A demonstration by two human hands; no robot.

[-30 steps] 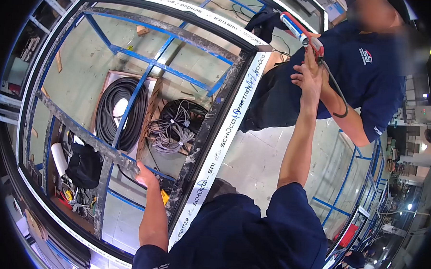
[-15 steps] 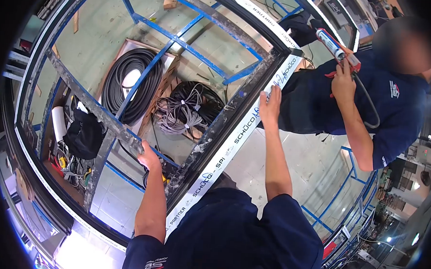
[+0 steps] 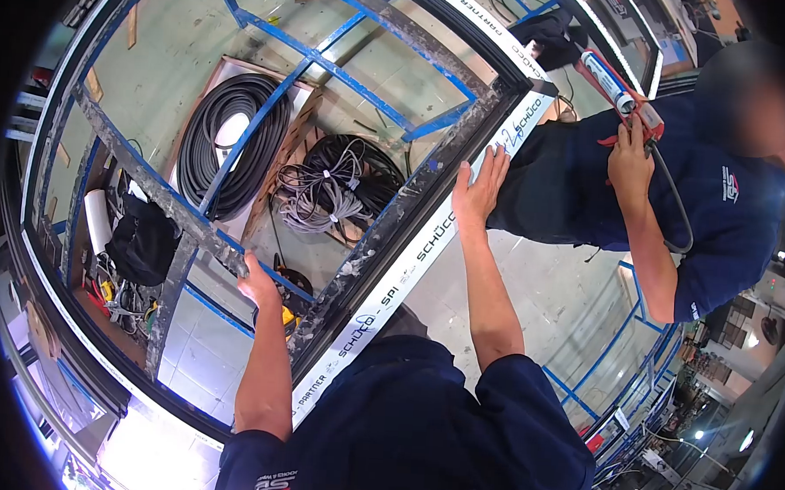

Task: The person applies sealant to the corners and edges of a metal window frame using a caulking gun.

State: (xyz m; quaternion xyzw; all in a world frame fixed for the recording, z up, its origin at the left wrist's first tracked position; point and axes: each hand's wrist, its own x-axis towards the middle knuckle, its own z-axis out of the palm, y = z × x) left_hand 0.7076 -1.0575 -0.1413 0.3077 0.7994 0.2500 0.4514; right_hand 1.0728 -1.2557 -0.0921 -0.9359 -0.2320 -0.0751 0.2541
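Note:
My left hand (image 3: pixel 258 283) is closed around a paint-smeared bar (image 3: pixel 162 196) of the blue metal stand, its fingertips partly hidden behind it. My right hand (image 3: pixel 480 189) lies on the white printed tape of a black window frame (image 3: pixel 416 262), fingers stretched out toward the frame's far corner. Blue handwriting marks the tape just beyond those fingers. The frame rests on the stand and runs diagonally past my body.
To the right, a co-worker (image 3: pixel 719 198) holds a red caulking gun (image 3: pixel 630 115) with a hose. Below the stand lie a coiled black gasket (image 3: pixel 271 121), bundled grey cables (image 3: pixel 329 198) and a black bag (image 3: pixel 143 238). A blue rack (image 3: pixel 593 376) stands at lower right.
My right hand has slid slightly along the frame toward me, uncovering more handwriting. My left hand keeps its grip. The view has shifted a little, and the co-worker appears slightly farther right.

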